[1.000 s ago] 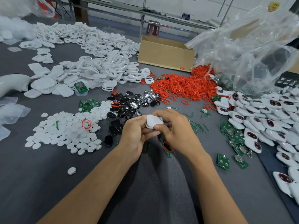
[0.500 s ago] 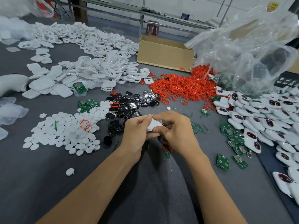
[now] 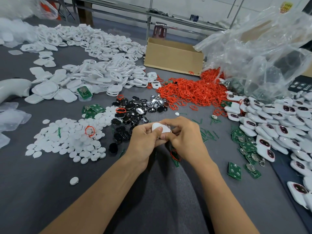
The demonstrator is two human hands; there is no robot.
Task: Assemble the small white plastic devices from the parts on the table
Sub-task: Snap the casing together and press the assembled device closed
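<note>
Shift: device (image 3: pixel 160 128) has sunk deeper under the thumbs since a second ago; the hands have barely moved.
Discs (image 3: pixel 67 141): flat matte white rounds, heaped well to the left.
Left hand (image 3: pixel 143 141): curled, thumb pressing the device's near edge.
Device: smooth rounded white shell, mid-table between both hands, equally near each; long axis seems to run crosswise.
Right hand (image 3: pixel 187 137): curled, pinching its right side.
Finished pile (image 3: pixel 270 122): glossy white shells with dark windows, far right.
</note>
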